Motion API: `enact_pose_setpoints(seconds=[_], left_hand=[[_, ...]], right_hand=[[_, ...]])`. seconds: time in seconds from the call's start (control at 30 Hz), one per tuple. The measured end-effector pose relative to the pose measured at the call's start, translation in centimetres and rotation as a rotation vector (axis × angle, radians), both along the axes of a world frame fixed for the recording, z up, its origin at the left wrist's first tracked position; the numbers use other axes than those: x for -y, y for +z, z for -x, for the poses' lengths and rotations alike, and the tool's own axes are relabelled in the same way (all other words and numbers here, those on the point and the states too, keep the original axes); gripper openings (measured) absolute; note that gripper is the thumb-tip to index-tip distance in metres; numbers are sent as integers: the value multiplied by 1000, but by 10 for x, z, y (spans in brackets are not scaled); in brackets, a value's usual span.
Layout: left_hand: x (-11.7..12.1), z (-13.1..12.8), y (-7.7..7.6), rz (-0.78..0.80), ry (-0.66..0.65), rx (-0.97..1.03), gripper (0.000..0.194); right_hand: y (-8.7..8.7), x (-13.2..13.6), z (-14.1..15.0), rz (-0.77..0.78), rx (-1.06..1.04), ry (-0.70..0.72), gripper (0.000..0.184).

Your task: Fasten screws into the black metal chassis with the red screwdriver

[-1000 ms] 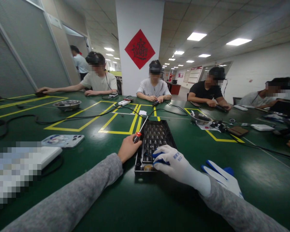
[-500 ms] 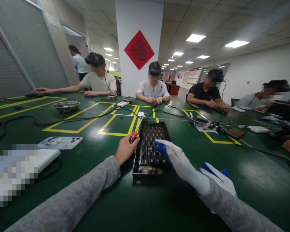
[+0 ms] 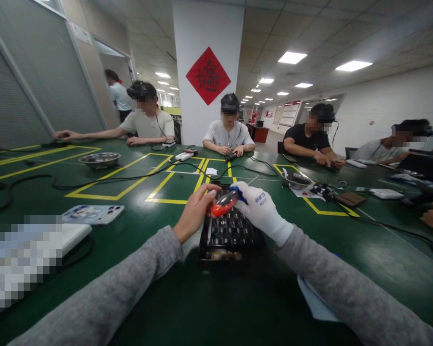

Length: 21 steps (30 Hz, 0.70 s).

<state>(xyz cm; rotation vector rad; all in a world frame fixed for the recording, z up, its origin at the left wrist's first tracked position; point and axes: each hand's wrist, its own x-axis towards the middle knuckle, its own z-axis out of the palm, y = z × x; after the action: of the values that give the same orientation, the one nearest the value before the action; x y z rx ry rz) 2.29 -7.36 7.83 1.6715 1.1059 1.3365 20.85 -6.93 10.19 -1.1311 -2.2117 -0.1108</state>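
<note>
A screwdriver [image 3: 223, 203] with a red and dark handle is held over a black open-topped case [image 3: 231, 235]. My right hand [image 3: 262, 209], in a white glove with blue-coated fingers, is closed on the handle's right part. A thin shaft seems to stick out beyond the glove, away from me. My bare left hand [image 3: 194, 212] is beside the handle's red end, with thumb and fingers apart; whether they touch it I cannot tell. The case lies lengthwise before me and has rows of dark, shiny shapes inside. Both hands cover its far part.
A phone [image 3: 94, 214] and a white box-like item [image 3: 72, 236] lie to the left. Two metal bowls [image 3: 99, 159] stand farther off, one on either side. Under my right forearm a spare glove [image 3: 315, 300] partly shows. Black cables [image 3: 108, 179] cross the green table, and several people sit around it.
The screwdriver has passed from my left hand to my gloved right hand, its handle swung over the case. My right hand has moved up from the case; my left hand's fingers have opened.
</note>
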Motion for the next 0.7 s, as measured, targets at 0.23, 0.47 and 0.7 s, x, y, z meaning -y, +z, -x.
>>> enact_pose_setpoints(seconds=[0.23,0.47,0.7], left_hand=[[-29,35,-58,-43,237,-235,31],[-29,25,-74,39,139,-350,43],[-24,23,-76,44,103,-365,42]], right_hand=[[-28,-12,0,205,-726,-95,40],[-45,-25,-3,341,-846,-127,39],[-58,-27,-4,425,-855,-146,40]])
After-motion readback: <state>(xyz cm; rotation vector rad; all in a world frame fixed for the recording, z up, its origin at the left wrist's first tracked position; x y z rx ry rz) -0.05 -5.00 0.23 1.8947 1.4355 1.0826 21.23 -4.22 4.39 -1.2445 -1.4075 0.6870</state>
